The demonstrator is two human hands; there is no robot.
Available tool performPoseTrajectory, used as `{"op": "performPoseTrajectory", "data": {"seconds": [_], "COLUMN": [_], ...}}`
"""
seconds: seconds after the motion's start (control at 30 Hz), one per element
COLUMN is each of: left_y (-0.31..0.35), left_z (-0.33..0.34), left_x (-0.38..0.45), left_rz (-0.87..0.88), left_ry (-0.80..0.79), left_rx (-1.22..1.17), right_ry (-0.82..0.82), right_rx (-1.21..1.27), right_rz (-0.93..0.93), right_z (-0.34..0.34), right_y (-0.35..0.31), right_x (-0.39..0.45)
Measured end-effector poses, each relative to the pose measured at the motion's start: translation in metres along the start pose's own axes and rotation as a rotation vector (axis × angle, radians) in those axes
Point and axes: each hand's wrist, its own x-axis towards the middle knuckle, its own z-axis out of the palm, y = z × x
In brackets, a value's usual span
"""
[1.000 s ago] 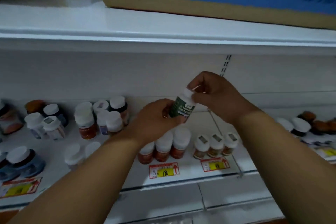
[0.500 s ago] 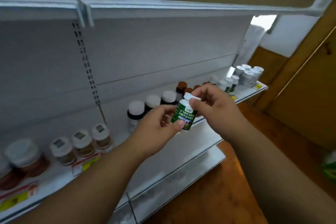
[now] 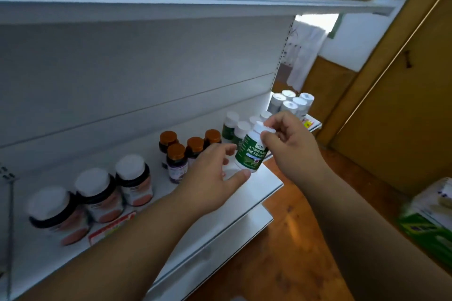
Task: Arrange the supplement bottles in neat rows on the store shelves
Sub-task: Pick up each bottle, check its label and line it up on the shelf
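Observation:
A green supplement bottle [image 3: 252,154] with a white cap is held up in front of the white shelf [image 3: 266,186]. My right hand [image 3: 291,144] pinches its cap from the right. My left hand [image 3: 212,176] touches its base with thumb and fingertips from the left. Behind the held bottle stand matching green bottles [image 3: 231,127] with white caps. To their left are brown-capped dark bottles [image 3: 177,161], then three large white-capped jars [image 3: 97,193]. A cluster of white bottles [image 3: 291,104] sits at the shelf's far right end.
An upper shelf [image 3: 195,5] overhangs the row. A lower shelf edge [image 3: 220,239] juts out below. Wooden floor [image 3: 293,239] lies to the right, with a wooden door [image 3: 403,105] and a green-and-white package [image 3: 433,225] at the right edge.
The view has swung right along the shelf, both hands carrying the green bottle with it. The bottle now sits nearer the matching green bottles, and my left fingers have loosened around its base.

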Motion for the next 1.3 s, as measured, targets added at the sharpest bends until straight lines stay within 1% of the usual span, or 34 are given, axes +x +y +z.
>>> {"op": "performPoseTrajectory", "data": {"seconds": [0.1, 0.27, 0.4, 0.53, 0.6, 0.63, 0.67, 0.73, 0.77, 0.83, 0.9, 1.03, 1.13, 1.3], "left_y": [0.005, 0.009, 0.006, 0.002, 0.003, 0.001, -0.003, -0.013, -0.018, -0.026, -0.031, -0.037, -0.038, -0.040], "left_z": [0.019, 0.042, 0.064, 0.089, 0.097, 0.100, 0.102, 0.105, 0.106, 0.110, 0.115, 0.121, 0.123, 0.123], "left_x": [0.037, 0.083, 0.117, 0.141, 0.153, 0.161, 0.168, 0.182, 0.187, 0.192, 0.194, 0.193, 0.193, 0.192], "left_rz": [0.005, 0.011, -0.048, -0.147, -0.194, -0.236, -0.304, -0.474, -0.521, -0.543, -0.550, -0.561, -0.572, -0.553], "left_ry": [0.014, 0.049, 0.200, 0.382, 0.469, 0.473, 0.434, 0.283, 0.216, 0.136, 0.100, 0.150, 0.155, 0.172], "left_rx": [-0.004, 0.028, 0.121, 0.322, 0.429, 0.493, 0.550, 0.657, 0.708, 0.744, 0.715, 0.684, 0.678, 0.687], "right_ry": [-0.045, -0.061, -0.117, -0.263, -0.355, -0.406, -0.461, -0.584, -0.651, -0.773, -0.844, -0.867, -0.871, -0.825], "right_rx": [-0.048, -0.049, -0.068, -0.021, -0.036, -0.051, -0.070, -0.124, -0.152, -0.203, -0.232, -0.224, -0.206, -0.239], "right_rz": [-0.028, -0.096, -0.180, -0.213, -0.250, -0.286, -0.328, -0.397, -0.409, -0.423, -0.450, -0.455, -0.470, -0.575], "right_z": [-0.022, -0.044, -0.043, -0.036, -0.027, -0.021, -0.014, 0.001, 0.009, 0.022, 0.032, 0.040, 0.043, 0.041], "right_y": [0.011, 0.039, 0.071, 0.102, 0.114, 0.120, 0.126, 0.138, 0.145, 0.158, 0.169, 0.181, 0.179, 0.177], "right_x": [0.032, 0.088, 0.143, 0.208, 0.237, 0.248, 0.256, 0.264, 0.265, 0.266, 0.268, 0.271, 0.269, 0.261]}}
